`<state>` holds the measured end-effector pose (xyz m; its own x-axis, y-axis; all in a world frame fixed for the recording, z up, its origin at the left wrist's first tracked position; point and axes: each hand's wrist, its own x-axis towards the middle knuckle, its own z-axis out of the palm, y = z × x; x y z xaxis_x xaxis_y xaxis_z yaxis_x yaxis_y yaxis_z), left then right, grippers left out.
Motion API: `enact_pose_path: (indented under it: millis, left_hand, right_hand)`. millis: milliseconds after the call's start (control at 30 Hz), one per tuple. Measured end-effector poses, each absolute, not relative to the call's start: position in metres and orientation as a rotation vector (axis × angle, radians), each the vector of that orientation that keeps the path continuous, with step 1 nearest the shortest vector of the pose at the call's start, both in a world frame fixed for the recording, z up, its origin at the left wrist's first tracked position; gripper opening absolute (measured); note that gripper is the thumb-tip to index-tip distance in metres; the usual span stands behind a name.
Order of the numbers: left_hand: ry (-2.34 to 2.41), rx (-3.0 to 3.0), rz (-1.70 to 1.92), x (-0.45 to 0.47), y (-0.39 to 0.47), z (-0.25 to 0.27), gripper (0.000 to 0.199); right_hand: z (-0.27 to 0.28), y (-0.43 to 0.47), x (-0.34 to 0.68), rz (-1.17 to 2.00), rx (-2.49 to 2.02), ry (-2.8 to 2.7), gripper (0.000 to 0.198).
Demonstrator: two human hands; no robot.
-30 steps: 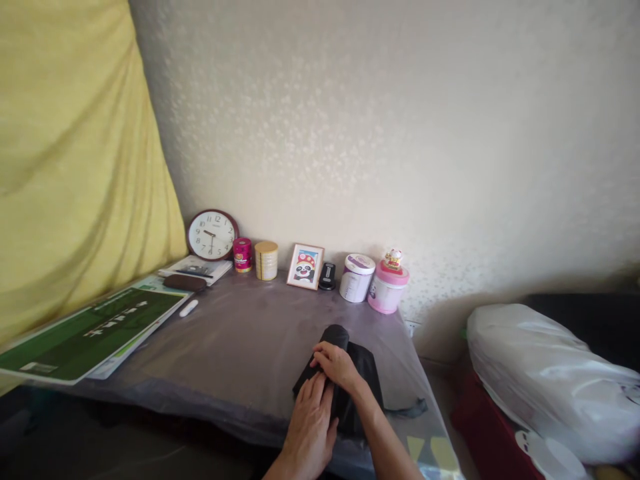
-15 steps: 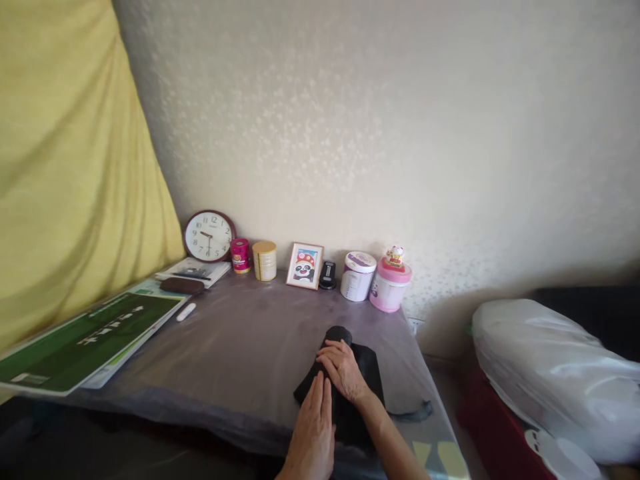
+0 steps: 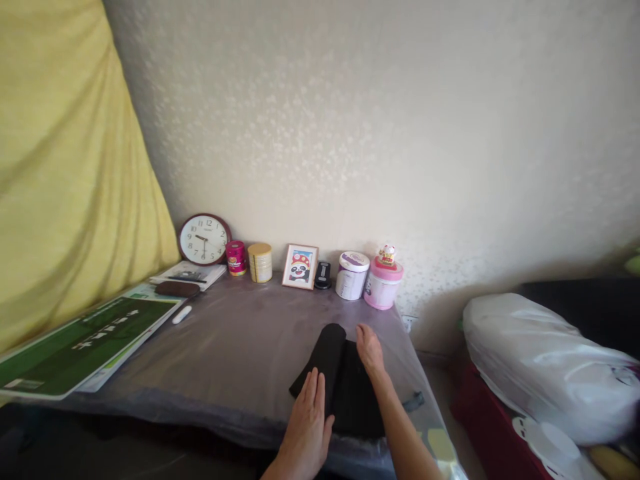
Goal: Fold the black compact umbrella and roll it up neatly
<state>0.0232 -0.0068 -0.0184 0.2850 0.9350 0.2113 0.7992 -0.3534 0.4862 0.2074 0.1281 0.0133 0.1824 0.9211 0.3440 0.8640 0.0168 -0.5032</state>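
A black piece of fabric [image 3: 356, 393] lies near the table's front right, its left part raised in a rounded fold or roll and its right part flat. My left hand [image 3: 309, 417] rests on the near left of the raised part, fingers stretched out together and thumb apart. Over the far right edge of the fabric is my right hand [image 3: 370, 348], its fingers bent; whether it pinches the edge is hidden. A dark, crumpled strip [image 3: 414, 401] lies to the right, beyond my right forearm.
Along the wall stand a clock [image 3: 205, 239], a pink can [image 3: 236, 259], a yellow-lidded canister [image 3: 261, 263], a panda picture frame [image 3: 300, 267], a white-purple tub [image 3: 353, 275] and a pink tub [image 3: 383, 285] with a figurine. A green board [image 3: 85, 340] lies left, near a white marker-like object [image 3: 182, 315].
My right hand has moved off the top of the black fabric to its right edge, uncovering the rounded part. My left hand stays on the near left. The view has shifted slightly.
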Motion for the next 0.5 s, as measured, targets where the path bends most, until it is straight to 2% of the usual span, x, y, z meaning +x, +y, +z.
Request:
enact_pose_path:
  millis: [167,333,500]
  left_hand:
    - [1.510,2.264,0.584,0.016,-0.012,-0.001,0.071]
    - [1.515,2.198,0.490,0.013,-0.015,0.010,0.087]
    - [1.535,2.095,0.535,0.014,-0.016,0.010,0.090]
  right_hand:
    - [0.007,0.080,0.250,0.154,-1.939,-1.624,0.028]
    - [0.008,0.058,0.243,0.522,-1.959,-1.485,0.041]
    - [0.017,0.058,0.225,0.637,-1.900,-1.387,0.038]
